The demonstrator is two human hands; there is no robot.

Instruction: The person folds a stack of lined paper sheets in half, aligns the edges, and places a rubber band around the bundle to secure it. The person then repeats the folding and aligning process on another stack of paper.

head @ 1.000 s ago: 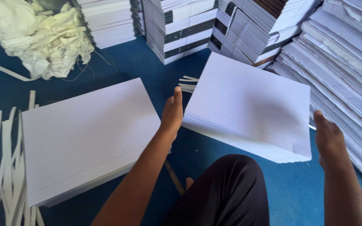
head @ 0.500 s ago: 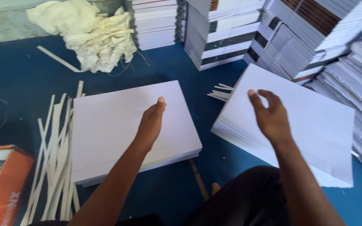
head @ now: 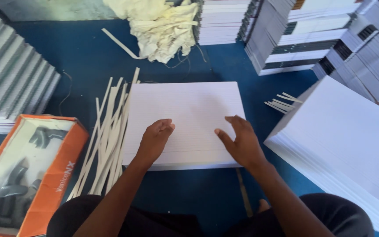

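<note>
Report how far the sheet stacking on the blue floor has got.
Done: a squared stack of ruled sheets lies in front, trimmed paper strips beside it. In hand: the left hand and right hand both rest flat on that stack. Left: a larger white pile waits at the right.

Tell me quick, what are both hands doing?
Left hand: open, fingers curled, resting on the lined paper stack.
Right hand: open, flat on the same stack.
</note>
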